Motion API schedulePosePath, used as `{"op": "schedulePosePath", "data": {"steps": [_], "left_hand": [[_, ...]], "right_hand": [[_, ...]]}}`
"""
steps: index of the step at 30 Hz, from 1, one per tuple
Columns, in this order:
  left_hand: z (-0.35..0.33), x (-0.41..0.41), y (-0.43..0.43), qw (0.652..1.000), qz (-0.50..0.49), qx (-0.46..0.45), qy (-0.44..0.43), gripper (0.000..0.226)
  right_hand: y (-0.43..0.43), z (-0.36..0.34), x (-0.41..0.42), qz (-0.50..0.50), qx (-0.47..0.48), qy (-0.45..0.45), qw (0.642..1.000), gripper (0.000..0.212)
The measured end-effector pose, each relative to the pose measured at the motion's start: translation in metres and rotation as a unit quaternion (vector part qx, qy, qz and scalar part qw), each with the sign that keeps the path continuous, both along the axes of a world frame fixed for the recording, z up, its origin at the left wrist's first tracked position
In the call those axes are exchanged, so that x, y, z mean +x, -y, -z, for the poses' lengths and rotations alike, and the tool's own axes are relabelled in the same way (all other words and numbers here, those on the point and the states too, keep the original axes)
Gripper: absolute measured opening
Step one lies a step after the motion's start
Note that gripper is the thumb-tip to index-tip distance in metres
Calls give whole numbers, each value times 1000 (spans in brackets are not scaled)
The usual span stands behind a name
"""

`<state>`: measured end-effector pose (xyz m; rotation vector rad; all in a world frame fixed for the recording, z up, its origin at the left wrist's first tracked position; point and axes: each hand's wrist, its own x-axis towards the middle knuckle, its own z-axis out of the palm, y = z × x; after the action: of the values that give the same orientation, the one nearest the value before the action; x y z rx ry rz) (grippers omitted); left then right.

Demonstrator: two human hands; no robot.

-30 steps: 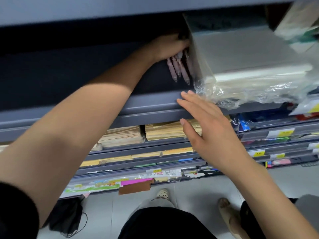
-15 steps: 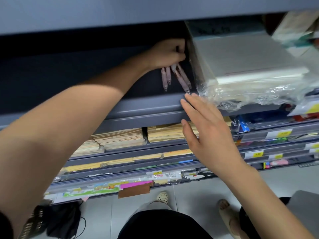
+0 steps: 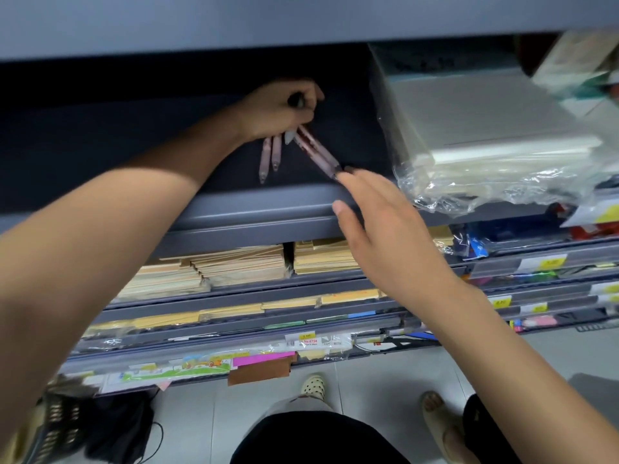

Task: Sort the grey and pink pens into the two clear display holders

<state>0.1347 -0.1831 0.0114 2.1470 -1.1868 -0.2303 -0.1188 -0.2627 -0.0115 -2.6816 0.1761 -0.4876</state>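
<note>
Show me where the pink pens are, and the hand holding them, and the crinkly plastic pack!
pink pens (image 3: 317,151): head view, on the barrel of a slanted pen.
left hand (image 3: 272,110): head view, on the back of the hand.
plastic pack (image 3: 475,128): head view, on its flat top.

Pink pens partly hidden by fingers; labels blurred.

Left hand and right hand bare; both forearms uncovered out to the frame edges. Right thumbnail short, plain. Black garment at bottom centre, and more black cloth near the bottom right. One foot in a cream clog with dark round holes, pale fabric just below it. Further right, a beige open-toe sandal, toes showing. Can't tell if the shoes match.
</note>
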Motion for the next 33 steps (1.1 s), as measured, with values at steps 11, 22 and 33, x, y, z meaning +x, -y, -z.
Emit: {"op": "schedulePosePath", "data": {"steps": [11, 22, 33], "left_hand": [[5, 5, -12, 965, -229, -125, 19, 16], [-3, -10, -18, 924, -365, -78, 80, 42], [-14, -42, -31, 889, -354, 205, 207, 57]], "right_hand": [[4, -15, 48, 53, 50, 4, 997, 23], [3, -12, 76, 100, 66, 45, 992, 17], [18, -20, 74, 96, 134, 14, 986, 20]]}}
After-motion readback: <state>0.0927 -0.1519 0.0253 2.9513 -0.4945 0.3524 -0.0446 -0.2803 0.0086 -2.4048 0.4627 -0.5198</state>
